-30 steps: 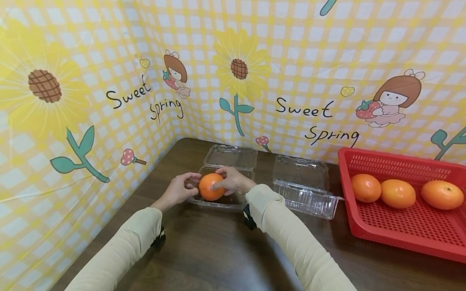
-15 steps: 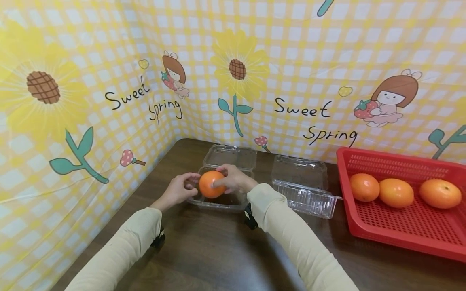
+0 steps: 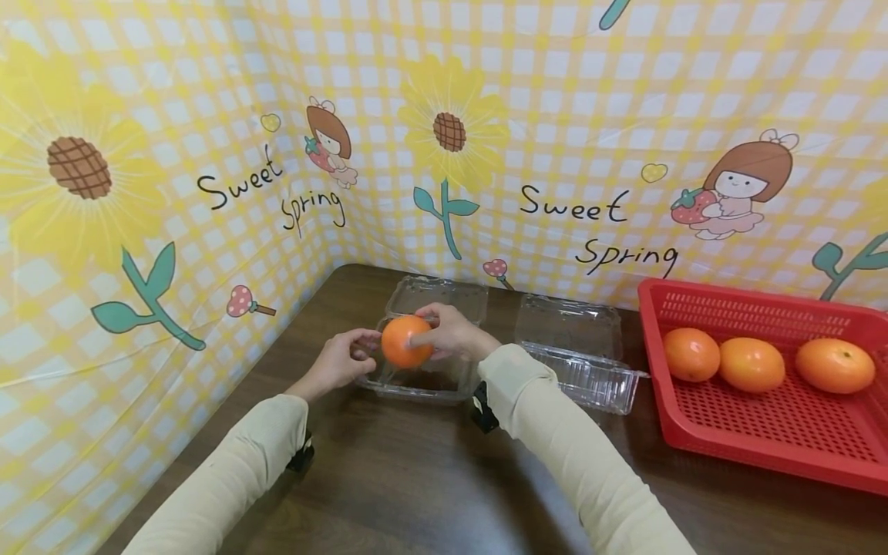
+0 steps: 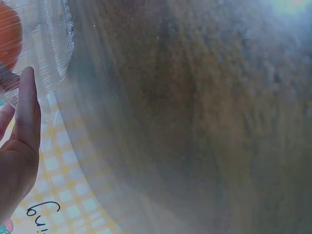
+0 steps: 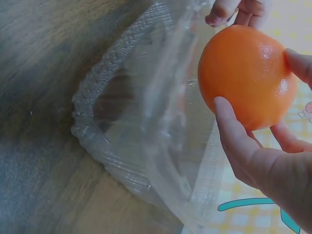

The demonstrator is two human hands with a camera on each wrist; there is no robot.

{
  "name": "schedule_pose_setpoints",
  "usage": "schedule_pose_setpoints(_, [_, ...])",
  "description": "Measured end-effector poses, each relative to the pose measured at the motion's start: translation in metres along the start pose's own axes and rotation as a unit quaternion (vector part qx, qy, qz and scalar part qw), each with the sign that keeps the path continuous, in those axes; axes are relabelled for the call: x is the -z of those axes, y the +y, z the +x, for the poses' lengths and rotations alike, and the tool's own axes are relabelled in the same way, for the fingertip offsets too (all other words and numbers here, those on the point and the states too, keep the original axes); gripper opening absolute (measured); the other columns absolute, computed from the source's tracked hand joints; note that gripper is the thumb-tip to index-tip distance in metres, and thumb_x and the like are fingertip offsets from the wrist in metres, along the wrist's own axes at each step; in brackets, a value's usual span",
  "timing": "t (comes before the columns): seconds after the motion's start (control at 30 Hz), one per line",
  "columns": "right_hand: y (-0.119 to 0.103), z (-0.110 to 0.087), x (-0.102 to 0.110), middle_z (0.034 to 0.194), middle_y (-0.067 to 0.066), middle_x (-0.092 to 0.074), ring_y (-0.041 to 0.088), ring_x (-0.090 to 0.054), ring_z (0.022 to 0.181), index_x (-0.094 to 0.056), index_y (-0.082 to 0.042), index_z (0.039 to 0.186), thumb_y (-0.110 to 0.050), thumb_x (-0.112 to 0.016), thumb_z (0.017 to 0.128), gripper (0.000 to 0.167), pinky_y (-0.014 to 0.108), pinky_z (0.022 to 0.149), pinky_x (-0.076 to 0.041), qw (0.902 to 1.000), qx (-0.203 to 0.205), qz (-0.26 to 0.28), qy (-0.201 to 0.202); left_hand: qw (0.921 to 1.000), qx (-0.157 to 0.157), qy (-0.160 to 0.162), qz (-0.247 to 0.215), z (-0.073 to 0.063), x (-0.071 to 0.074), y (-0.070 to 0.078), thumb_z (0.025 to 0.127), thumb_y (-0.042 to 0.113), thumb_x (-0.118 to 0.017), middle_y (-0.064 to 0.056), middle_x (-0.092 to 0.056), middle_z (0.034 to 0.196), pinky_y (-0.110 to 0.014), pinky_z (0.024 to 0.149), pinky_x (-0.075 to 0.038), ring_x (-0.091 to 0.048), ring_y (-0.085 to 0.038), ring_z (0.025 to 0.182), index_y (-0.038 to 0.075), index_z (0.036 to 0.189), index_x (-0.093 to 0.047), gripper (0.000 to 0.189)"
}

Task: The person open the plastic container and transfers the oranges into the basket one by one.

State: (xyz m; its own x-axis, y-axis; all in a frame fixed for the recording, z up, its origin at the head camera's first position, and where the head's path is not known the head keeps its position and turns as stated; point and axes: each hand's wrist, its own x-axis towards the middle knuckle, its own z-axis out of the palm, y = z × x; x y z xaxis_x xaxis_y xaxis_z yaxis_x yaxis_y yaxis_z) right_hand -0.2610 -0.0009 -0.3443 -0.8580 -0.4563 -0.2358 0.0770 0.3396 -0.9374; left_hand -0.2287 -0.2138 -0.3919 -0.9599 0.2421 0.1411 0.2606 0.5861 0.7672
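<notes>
My right hand (image 3: 454,333) holds a round orange (image 3: 407,341) above the bottom half of an open clear plastic clamshell box (image 3: 433,385). In the right wrist view, the thumb and fingers (image 5: 231,129) press on opposite sides of the orange (image 5: 246,73). My left hand (image 3: 338,362) is by the left side of the same box, fingers and thumb apart with a gap between them. The left wrist view shows its straight thumb (image 4: 28,105) along the outside of the clear wall (image 4: 48,58); whether it grips the wall is hard to see.
A second open clear clamshell box (image 3: 590,378) stands to the right on the dark wooden table (image 3: 416,478). Further right is a red plastic basket (image 3: 763,462) with several oranges (image 3: 752,364) in it. Checked yellow cloth (image 3: 388,223) hangs behind and at the left.
My right hand has raised the orange and shifted it slightly back from the box's bottom. The left hand has stayed at the box's side. The view has drifted slightly to the right.
</notes>
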Motion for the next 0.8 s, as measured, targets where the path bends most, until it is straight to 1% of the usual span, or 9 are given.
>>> schedule_pose_setpoints(0.1, [-0.004,-0.002,0.002,0.122,0.019,-0.045,0.033,-0.054,0.097,-0.043,-0.006,0.124,-0.01,-0.071,0.073,0.058,0.047,0.076,-0.047,1.0,0.002,0.002,0.003,1.0,0.001,0.002,0.006,0.003,-0.001,-0.007,0.07,-0.009,-0.06,-0.025,-0.057,0.102,-0.028,0.057,-0.051,-0.06,-0.027,0.079,-0.007,0.114,-0.052,0.045])
schedule_pose_setpoints(0.27, [-0.009,-0.006,0.005,0.117,0.019,-0.047,0.032,-0.054,0.096,-0.043,-0.006,0.124,-0.008,-0.071,0.073,0.058,0.046,0.076,-0.048,0.9998,0.01,0.009,0.014,1.0,0.0,0.004,-0.007,0.004,-0.002,-0.01,0.069,-0.01,-0.058,-0.026,-0.057,0.101,-0.027,0.053,-0.051,-0.06,-0.027,0.077,-0.007,0.113,-0.053,0.045])
schedule_pose_setpoints(0.4, [-0.012,-0.008,0.007,0.115,0.018,-0.047,0.031,-0.053,0.098,-0.043,-0.007,0.124,-0.008,-0.07,0.073,0.057,0.045,0.076,-0.048,0.9997,0.011,0.016,0.014,1.0,-0.001,0.005,-0.006,0.003,-0.002,-0.01,0.069,-0.011,-0.058,-0.025,-0.057,0.101,-0.026,0.052,-0.051,-0.06,-0.027,0.076,-0.007,0.112,-0.053,0.044])
schedule_pose_setpoints(0.5, [-0.016,-0.011,0.009,0.117,0.018,-0.048,0.03,-0.053,0.1,-0.043,-0.007,0.124,-0.009,-0.07,0.074,0.057,0.045,0.076,-0.048,0.9997,0.015,0.016,0.009,1.0,0.001,0.007,-0.001,0.003,-0.002,-0.009,0.069,-0.01,-0.059,-0.025,-0.057,0.1,-0.026,0.053,-0.051,-0.06,-0.026,0.076,-0.007,0.111,-0.053,0.043])
schedule_pose_setpoints(0.53, [-0.02,-0.016,0.01,0.118,0.018,-0.047,0.031,-0.052,0.101,-0.042,-0.007,0.125,-0.008,-0.069,0.075,0.058,0.046,0.077,-0.047,0.9997,0.016,0.017,0.006,1.0,0.003,0.007,0.001,0.004,-0.002,-0.008,0.069,-0.01,-0.059,-0.025,-0.057,0.1,-0.026,0.053,-0.051,-0.06,-0.026,0.076,-0.007,0.111,-0.053,0.043])
schedule_pose_setpoints(0.73, [-0.031,-0.024,0.014,0.118,0.016,-0.048,0.028,-0.052,0.1,-0.043,-0.008,0.124,-0.008,-0.069,0.076,0.055,0.045,0.078,-0.047,0.9995,0.019,0.026,0.004,0.9998,0.009,0.014,0.012,0.005,-0.003,-0.007,0.068,-0.01,-0.059,-0.024,-0.058,0.099,-0.027,0.056,-0.051,-0.059,-0.025,0.077,-0.008,0.111,-0.053,0.043])
schedule_pose_setpoints(0.8, [-0.032,-0.023,0.014,0.117,0.014,-0.049,0.027,-0.052,0.098,-0.044,-0.01,0.123,-0.009,-0.069,0.075,0.054,0.044,0.078,-0.048,0.9994,0.022,0.025,0.005,0.9998,0.012,0.015,0.011,0.005,-0.003,-0.007,0.068,-0.01,-0.059,-0.024,-0.058,0.099,-0.027,0.057,-0.051,-0.059,-0.025,0.077,-0.008,0.111,-0.053,0.044])
